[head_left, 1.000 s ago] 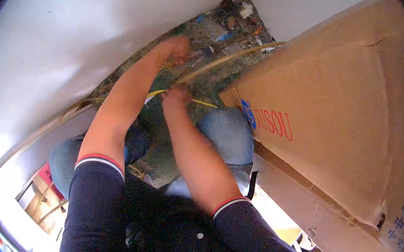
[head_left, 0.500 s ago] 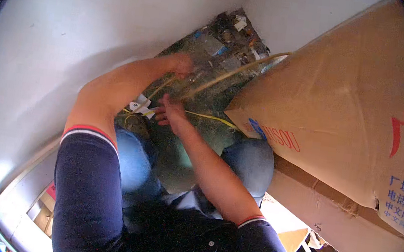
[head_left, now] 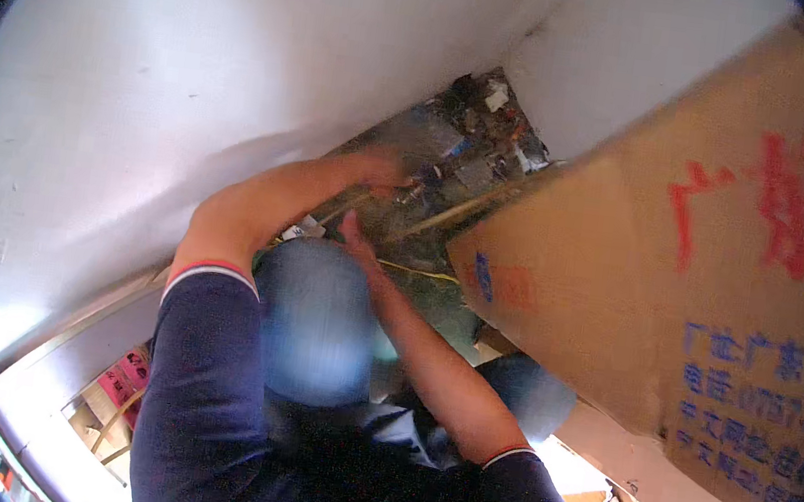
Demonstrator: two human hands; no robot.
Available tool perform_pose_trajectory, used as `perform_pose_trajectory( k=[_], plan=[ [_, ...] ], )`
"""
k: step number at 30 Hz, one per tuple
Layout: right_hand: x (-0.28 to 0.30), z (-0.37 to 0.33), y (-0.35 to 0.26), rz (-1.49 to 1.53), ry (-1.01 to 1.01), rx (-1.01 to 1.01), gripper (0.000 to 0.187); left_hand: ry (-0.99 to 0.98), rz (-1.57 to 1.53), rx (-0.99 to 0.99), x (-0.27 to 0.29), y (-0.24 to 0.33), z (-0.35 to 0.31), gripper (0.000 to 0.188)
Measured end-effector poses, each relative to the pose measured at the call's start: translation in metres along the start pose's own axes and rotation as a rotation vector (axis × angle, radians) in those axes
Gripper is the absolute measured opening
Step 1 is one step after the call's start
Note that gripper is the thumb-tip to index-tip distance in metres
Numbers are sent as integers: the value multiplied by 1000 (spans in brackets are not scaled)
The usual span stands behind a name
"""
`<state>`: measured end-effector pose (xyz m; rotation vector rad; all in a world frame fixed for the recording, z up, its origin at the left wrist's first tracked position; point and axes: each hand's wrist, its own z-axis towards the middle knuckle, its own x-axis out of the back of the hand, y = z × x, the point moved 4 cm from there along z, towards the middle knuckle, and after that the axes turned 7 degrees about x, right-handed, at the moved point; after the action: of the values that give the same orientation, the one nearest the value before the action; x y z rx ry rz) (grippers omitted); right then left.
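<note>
My left hand [head_left: 387, 171] reaches over the littered floor by the wall, smeared by motion, so I cannot make out whether its fingers hold anything. Just nearer is my right hand [head_left: 359, 238], with one finger stretched up and the others mostly hidden behind my knee. No thing shows in it. A long tan strip [head_left: 446, 218] runs from near my hands toward the cardboard box on the right. A thin yellow strap [head_left: 424, 273] lies on the floor past my right wrist. Beside my knee is a small white label or paper piece [head_left: 304, 229].
A large cardboard box [head_left: 601, 265] with red and blue print leans in from the right. A white wall [head_left: 140, 98] stands close on the left. Scraps and debris [head_left: 479, 155] cover the floor corner. My raised knee [head_left: 313, 320] is between my arms.
My left knee has risen and moved right, covering part of the floor. Both hands sit lower and slightly right in view. The box and the floor corner have shifted with the view.
</note>
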<state>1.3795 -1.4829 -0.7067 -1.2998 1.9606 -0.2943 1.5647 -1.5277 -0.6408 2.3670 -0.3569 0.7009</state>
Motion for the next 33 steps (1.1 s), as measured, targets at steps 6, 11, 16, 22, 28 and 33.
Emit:
perform_pose_trajectory(
  k=[6,11,16,22,28,33],
  plan=[
    [-7,74,12,-185,417,480,51,215,142,-108,21,-10,-12,60],
    [-21,40,-37,439,599,463,22,0,109,-48,3,-34,-9,64],
    [-49,13,-91,534,616,282,21,1,-95,-152,11,-47,-10,69],
    [-34,17,-90,645,688,259,24,-42,-505,92,16,-44,-11,71],
    [-25,9,-98,557,700,330,24,-81,-106,42,11,-23,4,49],
    [-21,21,-88,550,648,434,24,46,42,-94,11,-16,13,51]
  ],
)
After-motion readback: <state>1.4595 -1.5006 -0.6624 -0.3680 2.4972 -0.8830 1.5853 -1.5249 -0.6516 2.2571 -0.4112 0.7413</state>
